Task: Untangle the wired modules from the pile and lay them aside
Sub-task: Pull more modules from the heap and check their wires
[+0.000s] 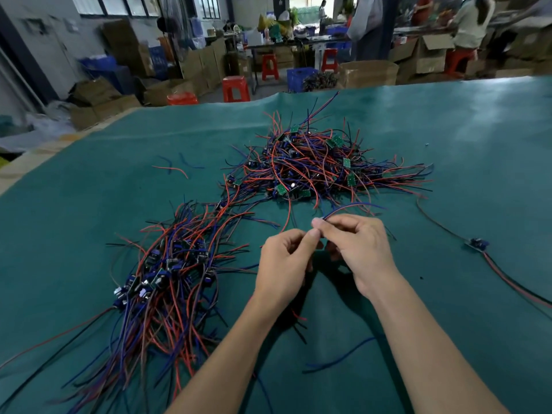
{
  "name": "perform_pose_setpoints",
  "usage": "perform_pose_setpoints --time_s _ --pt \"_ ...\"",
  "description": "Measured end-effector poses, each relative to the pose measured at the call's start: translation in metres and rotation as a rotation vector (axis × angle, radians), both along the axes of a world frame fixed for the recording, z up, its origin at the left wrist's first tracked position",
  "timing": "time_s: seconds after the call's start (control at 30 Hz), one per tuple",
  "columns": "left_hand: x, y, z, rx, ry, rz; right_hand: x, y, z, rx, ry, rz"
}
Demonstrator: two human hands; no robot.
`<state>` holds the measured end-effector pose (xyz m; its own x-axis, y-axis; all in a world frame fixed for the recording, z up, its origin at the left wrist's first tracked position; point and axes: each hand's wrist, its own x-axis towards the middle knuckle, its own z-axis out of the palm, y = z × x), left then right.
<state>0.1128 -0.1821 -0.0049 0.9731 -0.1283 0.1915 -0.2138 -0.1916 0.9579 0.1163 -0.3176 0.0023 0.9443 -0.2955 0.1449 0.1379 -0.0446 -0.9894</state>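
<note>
Both grips are narrow: the right hand (360,249) pinches a thin blue wire (351,208) between thumb and forefinger, and the left hand (285,262) pinches close beside it (what it holds is hidden). Behind them, on the green-covered desk (478,150), lies the tangled pile of red, blue and black wired modules (316,165). A straighter bundle of sorted modules (167,273) lies at left.

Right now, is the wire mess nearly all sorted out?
Not yet. A big sorted bundle already lies on the left of the green mat. The left hand and right hand pinch one blue wire between them. The tangled pile behind them is still large.
</note>
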Motion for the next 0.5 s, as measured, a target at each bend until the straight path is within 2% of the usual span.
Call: perform_pose_setpoints --time_s 0.07,0.13,0.33,0.43,0.5 --pt "0.001 0.0 -0.003 -0.006 -0.031 -0.001 0.0 0.0 -0.001 0.049 -0.007 0.042" --pt "0.003 -0.001 -0.004 0.006 -0.049 -0.032 0.002 -0.003 -0.001 -0.002 -0.022 0.012" --pt "-0.001 -0.007 -0.005 0.117 -0.091 -0.134 0.006 -0.035 0.003 0.025 -0.054 -0.414" --pt "0.0 -0.008 -0.007 0.099 -0.071 -0.153 0.005 -0.048 0.009 0.286 -0.122 -0.57" --pt "0.002 -0.006 -0.008 0.0 -0.037 -0.114 0.005 -0.053 0.011 0.444 -0.126 -0.617"
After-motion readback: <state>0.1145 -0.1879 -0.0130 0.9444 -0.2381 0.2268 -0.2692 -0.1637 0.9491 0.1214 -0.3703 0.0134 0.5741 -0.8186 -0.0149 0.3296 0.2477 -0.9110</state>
